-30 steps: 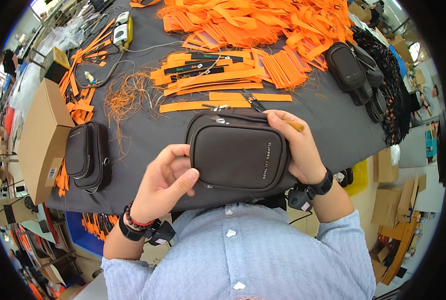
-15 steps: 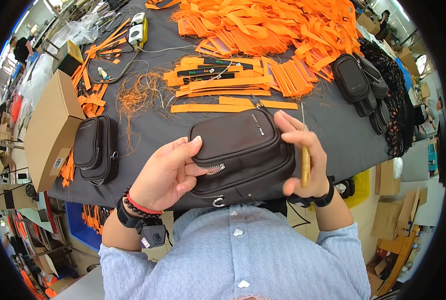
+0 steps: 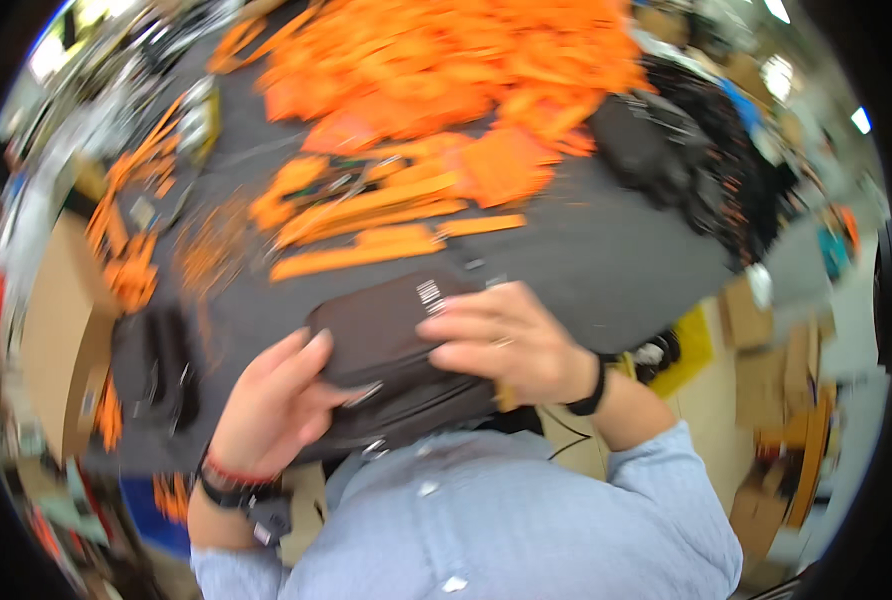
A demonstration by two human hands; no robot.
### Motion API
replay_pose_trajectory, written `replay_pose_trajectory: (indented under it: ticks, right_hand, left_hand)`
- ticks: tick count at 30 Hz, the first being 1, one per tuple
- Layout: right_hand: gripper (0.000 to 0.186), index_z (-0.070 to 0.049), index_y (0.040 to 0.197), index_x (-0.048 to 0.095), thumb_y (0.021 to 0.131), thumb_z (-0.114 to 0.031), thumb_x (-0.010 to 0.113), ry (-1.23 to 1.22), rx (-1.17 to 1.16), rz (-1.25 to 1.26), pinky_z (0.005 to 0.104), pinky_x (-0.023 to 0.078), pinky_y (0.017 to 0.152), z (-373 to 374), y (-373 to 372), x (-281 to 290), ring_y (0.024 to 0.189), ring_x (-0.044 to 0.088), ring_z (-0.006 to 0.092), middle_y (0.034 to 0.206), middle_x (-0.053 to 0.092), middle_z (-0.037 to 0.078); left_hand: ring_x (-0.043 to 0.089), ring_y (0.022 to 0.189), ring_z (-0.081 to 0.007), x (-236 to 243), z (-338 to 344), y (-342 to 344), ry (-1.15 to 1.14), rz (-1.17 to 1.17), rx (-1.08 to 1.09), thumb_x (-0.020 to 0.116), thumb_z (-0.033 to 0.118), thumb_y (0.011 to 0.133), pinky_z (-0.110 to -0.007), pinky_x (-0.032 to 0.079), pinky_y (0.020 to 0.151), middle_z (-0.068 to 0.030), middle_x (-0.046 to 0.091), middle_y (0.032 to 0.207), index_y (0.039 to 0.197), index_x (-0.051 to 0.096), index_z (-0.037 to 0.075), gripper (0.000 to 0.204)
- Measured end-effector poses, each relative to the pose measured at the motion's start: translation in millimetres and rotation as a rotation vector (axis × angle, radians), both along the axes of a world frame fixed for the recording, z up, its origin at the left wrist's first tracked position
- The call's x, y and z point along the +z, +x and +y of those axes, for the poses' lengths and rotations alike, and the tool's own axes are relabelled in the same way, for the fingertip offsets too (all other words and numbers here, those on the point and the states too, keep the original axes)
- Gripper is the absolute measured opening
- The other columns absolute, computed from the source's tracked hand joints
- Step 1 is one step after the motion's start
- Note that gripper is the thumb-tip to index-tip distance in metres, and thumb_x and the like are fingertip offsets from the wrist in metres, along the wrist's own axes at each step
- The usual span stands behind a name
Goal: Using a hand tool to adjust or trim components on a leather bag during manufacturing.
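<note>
A small dark brown bag (image 3: pixel 371 315) with zips and pale lettering on its front lies tilted at the table's near edge, against my shirt. My left hand (image 3: pixel 271 405) grips its left end, thumb on the upper face and fingers by the zip. Across its right part lie the fingers of my right hand (image 3: pixel 516 340), touching the face near the lettering. Below that palm shows a bit of the wooden handle of an awl (image 3: pixel 507 396); its metal point is hidden. Motion blurs the whole picture.
Orange straps (image 3: pixel 366 235) lie just beyond the bag, with a large orange heap (image 3: pixel 436 70) behind. More dark bags (image 3: pixel 646 150) stand at the far right, another bag (image 3: pixel 151 365) at the left beside a cardboard box (image 3: pixel 61 330). A yellow bin (image 3: pixel 691 350) sits below the right edge.
My right hand has come down from beside the bag onto its face, the awl now mostly hidden. The view has shifted and blurred; my left hand keeps its grip.
</note>
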State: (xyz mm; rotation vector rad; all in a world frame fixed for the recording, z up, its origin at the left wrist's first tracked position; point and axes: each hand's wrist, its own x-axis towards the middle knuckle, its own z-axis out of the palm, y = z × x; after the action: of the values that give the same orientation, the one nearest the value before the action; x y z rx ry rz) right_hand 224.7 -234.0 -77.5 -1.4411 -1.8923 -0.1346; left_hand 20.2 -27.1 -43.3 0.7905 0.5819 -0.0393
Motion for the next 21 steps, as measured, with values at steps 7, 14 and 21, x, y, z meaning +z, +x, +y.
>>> replay_pose_trajectory:
  ticks: [7,14,21]
  right_hand:
    - [0.034,-0.008,0.118,0.062,0.085,-0.006,0.062,0.109,-0.225,-0.029,0.0404,0.042,0.092,-56.6,15.6,11.9,0.112,0.061,0.0259,0.124,0.064,0.008]
    - [0.069,-0.007,0.118,0.060,0.052,0.004,0.077,0.266,-1.101,-0.197,0.0418,0.043,0.098,-198.6,73.7,25.7,0.112,0.060,0.0307,0.121,0.065,0.010]
    - [0.072,-0.007,0.123,0.055,0.056,0.008,0.076,0.262,-1.839,-0.512,0.0462,0.041,0.100,-333.1,205.7,-32.7,0.118,0.054,0.0346,0.122,0.061,0.013]
  left_hand:
    - [0.068,0.102,-0.0237,-11.7,4.3,-18.5,0.286,-0.180,0.118,0.052,0.011,0.100,-0.029,0.059,0.077,-0.0176,0.064,0.121,0.137,0.045,-0.006,0.041]
    - [0.064,0.096,-0.0174,-53.7,12.9,-54.4,0.249,-0.009,0.293,0.062,0.013,0.096,-0.031,0.050,0.085,-0.0080,0.069,0.110,0.122,0.061,0.003,0.027]
    - [0.064,0.096,-0.0167,-75.2,-6.3,-49.0,0.361,0.043,0.394,0.059,0.013,0.099,-0.029,0.050,0.084,-0.0086,0.068,0.107,0.120,0.060,0.003,0.024]
